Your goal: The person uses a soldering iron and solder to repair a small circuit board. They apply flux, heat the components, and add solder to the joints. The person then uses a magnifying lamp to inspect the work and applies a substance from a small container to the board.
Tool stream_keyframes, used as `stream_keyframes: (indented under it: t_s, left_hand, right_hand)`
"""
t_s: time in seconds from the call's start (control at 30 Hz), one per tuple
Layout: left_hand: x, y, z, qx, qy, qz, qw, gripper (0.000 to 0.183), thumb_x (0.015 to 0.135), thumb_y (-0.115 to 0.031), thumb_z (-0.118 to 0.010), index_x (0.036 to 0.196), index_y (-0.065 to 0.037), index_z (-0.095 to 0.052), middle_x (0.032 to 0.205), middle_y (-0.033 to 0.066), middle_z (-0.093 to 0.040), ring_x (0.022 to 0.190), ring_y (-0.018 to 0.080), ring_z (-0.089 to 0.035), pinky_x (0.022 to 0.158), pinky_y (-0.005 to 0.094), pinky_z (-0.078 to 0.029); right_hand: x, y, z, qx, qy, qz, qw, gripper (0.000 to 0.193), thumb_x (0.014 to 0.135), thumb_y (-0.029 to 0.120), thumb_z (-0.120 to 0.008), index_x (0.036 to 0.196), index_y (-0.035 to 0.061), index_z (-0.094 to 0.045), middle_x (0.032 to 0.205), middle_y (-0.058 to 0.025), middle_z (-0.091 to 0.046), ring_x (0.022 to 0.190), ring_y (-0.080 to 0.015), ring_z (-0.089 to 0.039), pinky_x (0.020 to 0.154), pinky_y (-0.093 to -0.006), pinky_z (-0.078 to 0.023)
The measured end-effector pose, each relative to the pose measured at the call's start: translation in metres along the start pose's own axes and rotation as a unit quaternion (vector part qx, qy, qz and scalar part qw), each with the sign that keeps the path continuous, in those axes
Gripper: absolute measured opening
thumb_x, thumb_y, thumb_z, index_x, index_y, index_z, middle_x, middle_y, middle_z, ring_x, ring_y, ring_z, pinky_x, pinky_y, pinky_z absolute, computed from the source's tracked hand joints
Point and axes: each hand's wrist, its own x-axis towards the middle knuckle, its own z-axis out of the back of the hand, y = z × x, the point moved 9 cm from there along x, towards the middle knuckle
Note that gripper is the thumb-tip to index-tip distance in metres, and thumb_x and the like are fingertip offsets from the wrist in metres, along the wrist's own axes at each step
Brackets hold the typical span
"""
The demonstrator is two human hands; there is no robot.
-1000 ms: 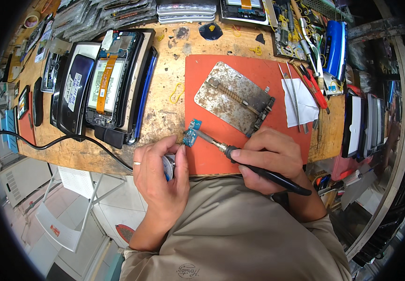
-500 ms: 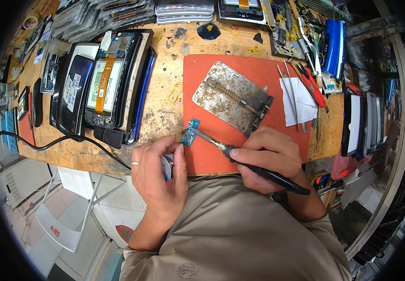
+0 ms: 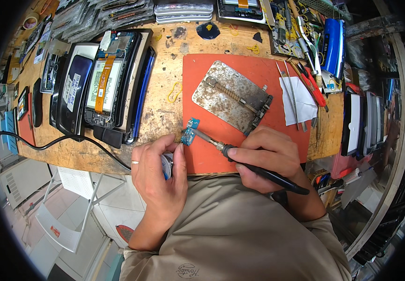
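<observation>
Small blue circuit board [image 3: 190, 131] at left edge of orange mat [image 3: 240, 79]. Left hand [image 3: 158, 175] fingertips pinch board edge. Right hand [image 3: 265, 157] fingers wrapped round soldering iron [image 3: 254, 164], tip on board. Advise steady board, brief contact.

round tin [image 3: 166, 165] mostly hidden behind left hand [image 3: 158, 180], solder joint too small

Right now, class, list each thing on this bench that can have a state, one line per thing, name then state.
small blue circuit board: pinched at the mat's edge by the left hand.
soldering iron: gripped by the right hand, tip on the board.
metal holder plate: flat on the orange mat, nothing clamped.
phone: back off, insides exposed.
tweezers: lying unused on white paper.
</observation>
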Motion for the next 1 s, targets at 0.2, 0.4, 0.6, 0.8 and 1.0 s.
stream_keyframes:
  t_s: [0.2, 0.4, 0.6, 0.8, 1.0]
  left_hand:
    - [0.001, 0.000, 0.001, -0.001, -0.002, 0.000, 1.000, 0.031, 0.090, 0.006, -0.081, 0.118, 0.003, -0.070, 0.097, 0.0145, -0.073, 0.086, 0.0317, -0.066, 0.079, 0.0425, -0.051]
    - [0.002, -0.004, 0.006, 0.012, -0.003, -0.015, 1.000, 0.024, 0.091, 0.004, -0.081, 0.114, 0.000, -0.074, 0.097, 0.0130, -0.073, 0.085, 0.0309, -0.065, 0.078, 0.0418, -0.050]
    - [0.002, -0.004, -0.002, 0.076, 0.034, -0.006, 0.997, 0.027, 0.088, -0.008, -0.089, 0.113, -0.004, -0.081, 0.095, 0.0091, -0.070, 0.087, 0.0285, -0.063, 0.078, 0.0412, -0.048]
    - [0.004, -0.007, -0.007, 0.100, 0.016, -0.027, 0.995, 0.034, 0.084, -0.014, -0.093, 0.115, -0.005, -0.081, 0.096, 0.0080, -0.070, 0.089, 0.0277, -0.064, 0.080, 0.0422, -0.048]
    - [0.005, -0.007, -0.008, 0.086, 0.025, -0.022, 0.996, 0.031, 0.084, -0.010, -0.091, 0.114, -0.005, -0.081, 0.097, 0.0077, -0.074, 0.090, 0.0279, -0.065, 0.081, 0.0422, -0.048]
  right_hand:
    - [0.000, -0.001, 0.000, 0.009, -0.005, -0.004, 1.000, 0.033, 0.077, 0.000, -0.077, 0.110, -0.0013, -0.082, 0.086, -0.0098, -0.071, 0.069, -0.0233, -0.069, 0.060, -0.0346, -0.054]
    - [0.001, 0.000, 0.001, 0.009, -0.010, 0.000, 1.000, 0.033, 0.078, 0.002, -0.077, 0.110, -0.0016, -0.082, 0.085, -0.0105, -0.071, 0.068, -0.0235, -0.069, 0.060, -0.0349, -0.054]
    - [0.001, 0.000, 0.000, 0.007, -0.003, -0.003, 1.000, 0.033, 0.079, 0.001, -0.077, 0.111, -0.0019, -0.082, 0.086, -0.0108, -0.072, 0.069, -0.0244, -0.069, 0.061, -0.0348, -0.054]
    - [-0.002, 0.002, 0.004, 0.006, -0.026, 0.004, 1.000, 0.033, 0.079, 0.001, -0.078, 0.112, -0.0021, -0.082, 0.086, -0.0107, -0.071, 0.068, -0.0241, -0.068, 0.060, -0.0352, -0.053]
    - [-0.003, 0.005, 0.002, -0.007, -0.011, 0.015, 1.000, 0.033, 0.078, 0.001, -0.078, 0.111, -0.0020, -0.082, 0.086, -0.0101, -0.071, 0.069, -0.0238, -0.067, 0.061, -0.0354, -0.053]
